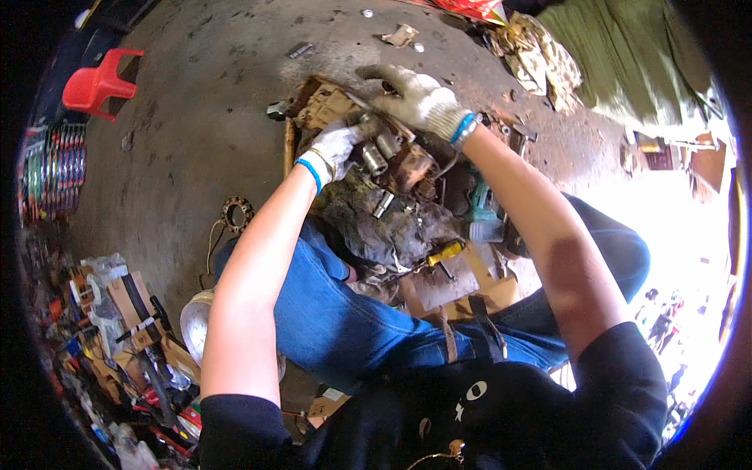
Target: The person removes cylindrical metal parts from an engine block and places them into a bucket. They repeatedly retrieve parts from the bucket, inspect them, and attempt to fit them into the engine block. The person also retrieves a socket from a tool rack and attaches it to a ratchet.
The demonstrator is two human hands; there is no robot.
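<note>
While you sit with knees apart in the lower frame, one yellow-handled screwdriver point(446, 252) lies between them, with one teal power tool point(483, 205) just beyond, by your right forearm, probably for easy reach. At centre, one dark cloth point(359, 229) bears one small shiny socket point(383, 205), perhaps so it won't roll. Farther up, two steel cylinders point(374, 159) and one rusty part point(413, 167) sit together. Your left hand point(334, 151) bends its fingers beside the cylinders, perhaps steadying them; whether it grips one can't be told. Your right hand point(419, 99), above, is spread, visibly holding nothing. Upper left stands one red chair point(95, 84).
</note>
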